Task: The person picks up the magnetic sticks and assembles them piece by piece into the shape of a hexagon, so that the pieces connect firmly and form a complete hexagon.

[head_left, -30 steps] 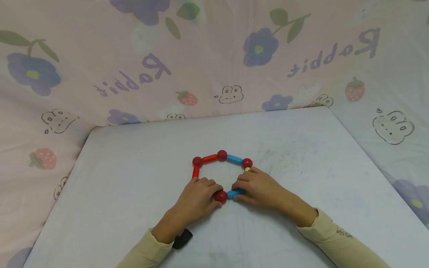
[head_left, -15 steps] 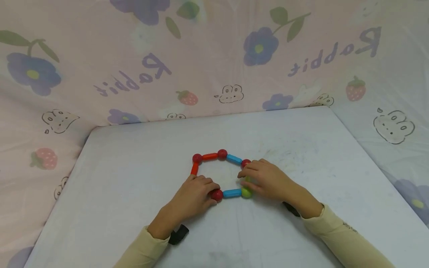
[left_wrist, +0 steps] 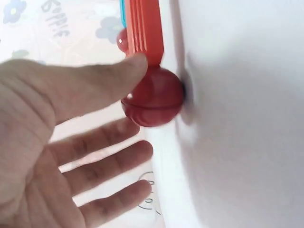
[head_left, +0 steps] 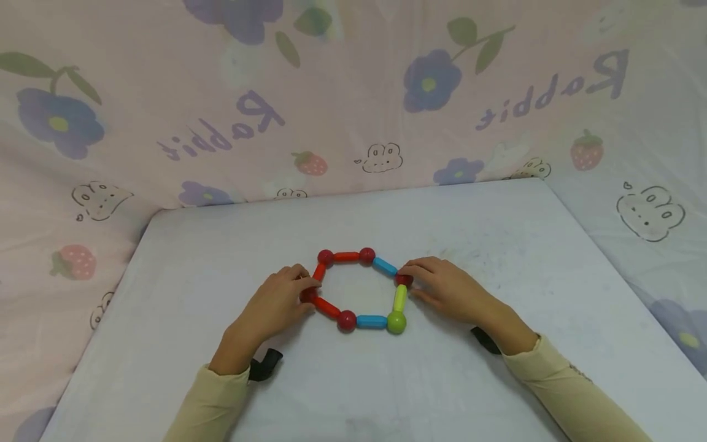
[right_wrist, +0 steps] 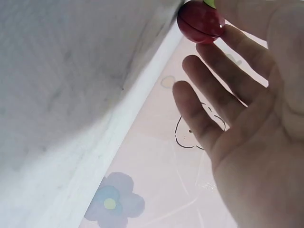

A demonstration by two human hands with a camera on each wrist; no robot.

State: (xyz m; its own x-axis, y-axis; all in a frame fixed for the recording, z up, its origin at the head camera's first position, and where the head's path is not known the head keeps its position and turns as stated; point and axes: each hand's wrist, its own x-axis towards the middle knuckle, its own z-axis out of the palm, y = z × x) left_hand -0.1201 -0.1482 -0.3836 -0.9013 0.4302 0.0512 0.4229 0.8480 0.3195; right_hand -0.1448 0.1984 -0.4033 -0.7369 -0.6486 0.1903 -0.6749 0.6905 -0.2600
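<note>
A ring of toy magnetic rods and balls lies on the white table. My left hand (head_left: 282,302) pinches the ring's leftmost red ball (left_wrist: 154,97) between thumb and index finger, beside a red rod (left_wrist: 145,31); the other fingers are spread. At the ring's right corner my right hand (head_left: 450,291) holds another red ball (right_wrist: 200,21) with its fingertips, the thumb partly cut off in the right wrist view. Below that ball a yellow-green rod (head_left: 400,299) leads to a green ball (head_left: 396,322). A blue rod (head_left: 372,321) joins the green ball to a red ball (head_left: 347,321).
The far side of the ring has two red balls, a red rod (head_left: 346,256) and a blue rod (head_left: 385,266). Behind the white table (head_left: 248,233) hangs a printed curtain (head_left: 342,92). A black strap piece (head_left: 266,364) hangs under the left wrist.
My left hand has moved left and away from the front red ball to the leftmost one. My right hand has left the green ball for the red ball above it. The ring's left side spreads outward.
</note>
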